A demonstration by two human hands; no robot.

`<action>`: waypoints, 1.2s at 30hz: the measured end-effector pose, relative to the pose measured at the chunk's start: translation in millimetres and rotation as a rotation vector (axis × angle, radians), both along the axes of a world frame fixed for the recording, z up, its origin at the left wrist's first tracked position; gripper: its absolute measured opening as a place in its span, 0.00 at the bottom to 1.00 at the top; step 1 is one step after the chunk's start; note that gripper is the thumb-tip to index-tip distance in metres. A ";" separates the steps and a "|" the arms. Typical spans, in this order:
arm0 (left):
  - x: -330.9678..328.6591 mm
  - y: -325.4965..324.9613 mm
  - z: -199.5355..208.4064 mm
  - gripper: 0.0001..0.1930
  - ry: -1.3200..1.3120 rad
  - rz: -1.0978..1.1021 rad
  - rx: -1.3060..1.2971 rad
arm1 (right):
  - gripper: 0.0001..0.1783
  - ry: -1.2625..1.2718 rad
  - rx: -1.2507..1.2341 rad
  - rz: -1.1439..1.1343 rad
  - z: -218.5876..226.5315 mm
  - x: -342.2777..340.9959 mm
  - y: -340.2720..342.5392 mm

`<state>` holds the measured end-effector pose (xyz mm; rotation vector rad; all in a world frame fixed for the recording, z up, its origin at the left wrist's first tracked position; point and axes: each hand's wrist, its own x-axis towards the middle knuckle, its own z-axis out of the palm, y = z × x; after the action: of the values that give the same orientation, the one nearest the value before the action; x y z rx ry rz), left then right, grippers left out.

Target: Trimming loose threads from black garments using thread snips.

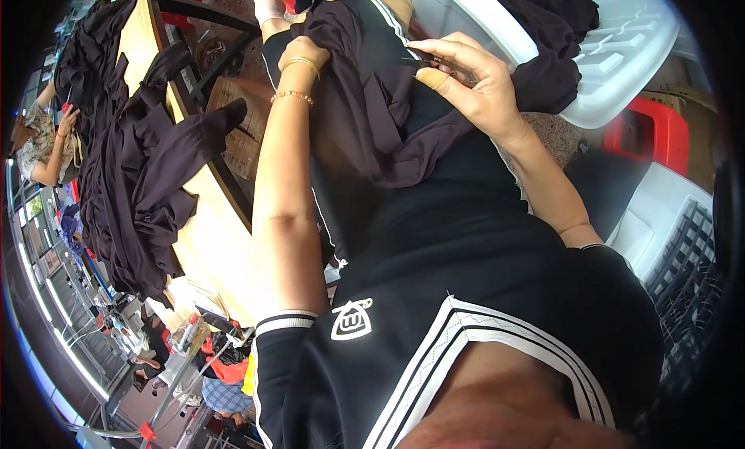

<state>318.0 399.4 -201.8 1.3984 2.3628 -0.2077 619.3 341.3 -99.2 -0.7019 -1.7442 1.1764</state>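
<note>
A dark brown piece of fabric [365, 131] lies in loose folds across my lap, over black trousers. My left hand [304, 57] is closed around a bunched part of it near my knee, with bracelets on that wrist. To the right of the fabric, my right hand [473, 84] holds small dark thread snips [423, 59] between thumb and fingers, their tips pointing left. A yellowish wrap covers the thumb. The snips are partly hidden by the fingers, and I cannot tell whether their blades touch the cloth.
A pale wooden table [213, 235] on my left carries a heap of dark garments [140, 162]. On the right, a white plastic tub [621, 69] holds more dark cloth [543, 30], beside a red stool [660, 131]. A cardboard box [237, 131] sits under the table. Another person [46, 142] works at far left.
</note>
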 end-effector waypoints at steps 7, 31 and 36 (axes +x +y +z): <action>-16.6 -36.1 10.5 0.16 -1.079 0.555 0.666 | 0.16 0.011 -0.014 0.037 3.1 -2.5 -0.8; 83.6 -209.2 165.9 0.18 -1.576 0.505 0.881 | 0.19 -0.255 0.413 0.367 83.9 -55.7 -21.4; 87.0 -208.7 174.1 0.20 -1.403 0.338 0.871 | 0.18 -0.069 0.704 0.343 50.0 -66.0 -1.0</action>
<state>404.9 190.7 -27.8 0.7990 1.3316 1.5044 553.3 340.4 -49.3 -0.0183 -2.2090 0.6604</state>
